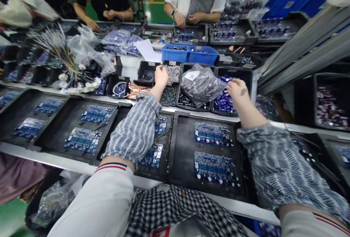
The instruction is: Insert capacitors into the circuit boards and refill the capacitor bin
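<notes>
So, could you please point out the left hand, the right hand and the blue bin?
left hand [161, 77], head view: back of the hand, over the bins of small parts.
right hand [237, 89], head view: back of the hand, by the purple parts.
blue bin [175, 55], head view: its front wall.

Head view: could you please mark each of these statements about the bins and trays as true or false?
1. The left hand reaches into a bin of silver parts. True.
2. The right hand is over a bin of red parts. False: the parts are blue-purple.
3. The black tray between the arms holds two blue boards. True.
4. A clear bag lies on the bins between the hands. True.
5. The crate behind the bins is yellow. False: it is blue.
</notes>
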`<state>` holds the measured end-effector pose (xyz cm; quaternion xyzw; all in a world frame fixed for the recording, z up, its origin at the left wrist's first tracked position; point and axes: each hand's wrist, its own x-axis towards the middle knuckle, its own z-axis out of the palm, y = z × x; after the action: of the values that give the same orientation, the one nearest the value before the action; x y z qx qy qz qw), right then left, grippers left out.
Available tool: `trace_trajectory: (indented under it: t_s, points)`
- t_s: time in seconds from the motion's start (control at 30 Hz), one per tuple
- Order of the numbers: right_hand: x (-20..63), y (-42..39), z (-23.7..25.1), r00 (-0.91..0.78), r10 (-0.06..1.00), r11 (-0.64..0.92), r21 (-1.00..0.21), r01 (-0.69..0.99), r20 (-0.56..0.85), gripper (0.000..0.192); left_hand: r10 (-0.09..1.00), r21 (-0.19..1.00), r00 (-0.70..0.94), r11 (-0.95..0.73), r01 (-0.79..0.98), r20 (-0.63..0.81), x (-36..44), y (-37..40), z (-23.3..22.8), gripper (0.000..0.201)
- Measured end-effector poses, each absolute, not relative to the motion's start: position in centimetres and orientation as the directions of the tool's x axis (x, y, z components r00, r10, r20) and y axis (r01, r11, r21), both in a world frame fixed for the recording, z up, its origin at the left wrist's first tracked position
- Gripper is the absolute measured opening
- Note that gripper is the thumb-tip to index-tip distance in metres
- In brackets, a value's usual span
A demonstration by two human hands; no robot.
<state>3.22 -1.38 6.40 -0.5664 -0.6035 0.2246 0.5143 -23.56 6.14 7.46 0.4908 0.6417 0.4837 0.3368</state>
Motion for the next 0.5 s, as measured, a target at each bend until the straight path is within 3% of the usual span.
trace_trajectory:
  t_s: [0.03,0.1,0.17,0.2,0.27,0.37,0.5]
  points:
    - [2.8,-1.4,5.6,0.173,0.91,0.246,-0.829,0.503,0.376,0.022,0.951,0.942,-0.3,0.026,0.335,0.08,-23.8,5.6,6.7,0.02]
    - [1.2,-1.8,4.2,-0.014,0.905,0.308,-0.632,0.711,0.424,0.03,0.951,0.89,-0.256,-0.042,0.453,0.175,-23.4,3.8,5.1,0.022]
    - [-0.7,-2.0,3.0,-0.221,0.91,0.359,-0.402,0.842,0.35,0.032,0.955,0.785,-0.119,-0.149,0.602,0.272,-22.0,2.0,3.8,0.028]
    - [-1.6,-1.8,2.6,-0.254,0.921,0.351,-0.349,0.869,0.295,0.026,0.951,0.718,-0.032,-0.211,0.663,0.308,-21.1,1.3,3.2,0.033]
    - [-2.9,-0.6,2.3,-0.193,0.952,0.275,-0.389,0.879,0.236,0.012,0.925,0.585,0.148,-0.339,0.737,0.35,-19.6,0.5,2.3,0.045]
    - [-3.5,2.4,3.1,-0.071,0.964,0.193,-0.491,0.85,0.256,0.009,0.884,0.426,0.325,-0.45,0.785,0.336,-18.5,0.5,1.5,0.066]
    - [-2.9,7.2,6.4,0.202,0.915,0.162,-0.778,0.607,0.348,0.019,0.928,0.399,0.253,-0.349,0.848,0.274,-18.5,0.8,0.8,0.082]
